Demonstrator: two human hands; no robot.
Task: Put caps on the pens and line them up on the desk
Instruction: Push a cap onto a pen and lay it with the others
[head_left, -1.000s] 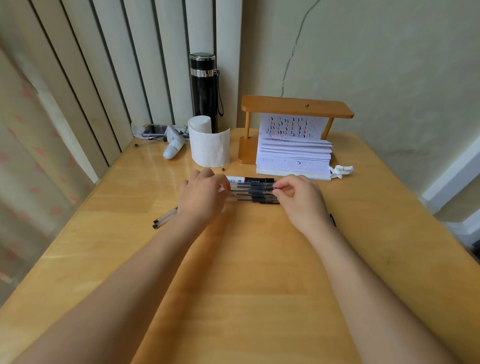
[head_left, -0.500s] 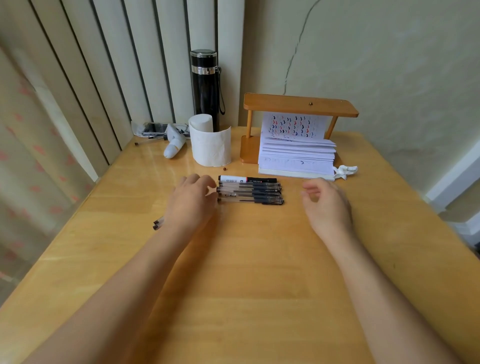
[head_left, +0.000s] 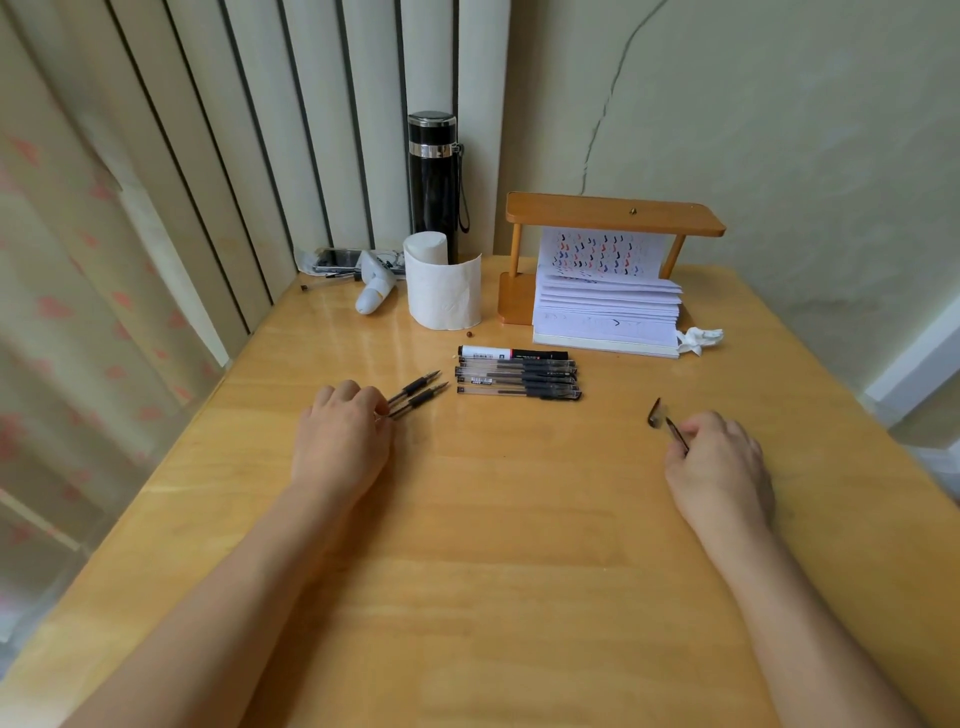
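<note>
Desk (head_left: 493, 545): wooden top, both forearms stretched across it.
Capped pens (head_left: 518, 380): five in a tidy row at 12 o'clock from the hands, tips toward 3 o'clock.
Left hand (head_left: 340, 441): at 9 o'clock of the row, fingers curled around two uncapped pens (head_left: 418, 395), bare tips aimed at 2 o'clock.
Right hand (head_left: 719, 467): at 4 o'clock of the row, pinching a dark pen cap (head_left: 665, 420) by its clip end.
Paper stack (head_left: 608, 312): at 1 o'clock of the row, under a wooden stand (head_left: 613, 213).
</note>
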